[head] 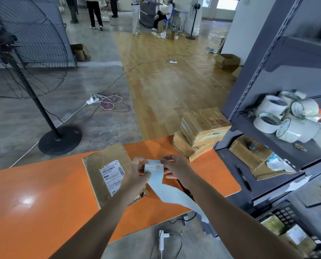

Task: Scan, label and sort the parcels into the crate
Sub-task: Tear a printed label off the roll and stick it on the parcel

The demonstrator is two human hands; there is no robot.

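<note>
two stacked parcels point(202, 131) wait; left hand point(137, 174) and right hand point(176, 168) pinch-grip one small label point(154, 167), near parcel point(107, 156) not yet stickered.

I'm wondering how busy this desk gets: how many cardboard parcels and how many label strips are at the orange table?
Parcels: 3
Label strip: 1
Total: 4

You're in a parcel-packing warehouse: steel rack point(249, 128) w/ tape rolls point(286, 116), taped cardboard parcels point(202, 128) stacked on orange table point(43, 193), big pedestal fan point(15, 58), power strip point(91, 100) on the floor, workers point(165, 14) w/ boxes at back.
</note>
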